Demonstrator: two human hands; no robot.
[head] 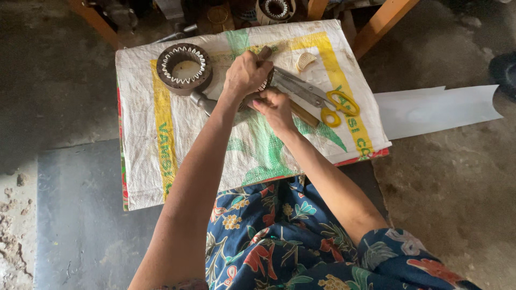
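Metal ring (pixel 257 91) clamped by both: left hand (pixel 246 73) on top, right hand (pixel 275 105) w/ fingers at rim. Seems mid-fitting; needs steady pressure next.

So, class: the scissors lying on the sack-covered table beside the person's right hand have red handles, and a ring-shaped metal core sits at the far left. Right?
Not quite: the scissors have yellow handles, not red, as the head view shows. They do lie on the sack-covered table beside the right hand, and the ring-shaped core sits far left.

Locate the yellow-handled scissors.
In the head view, the yellow-handled scissors lie on the white woven sack covering the table, just right of the right hand, below the small ribbed beige piece.
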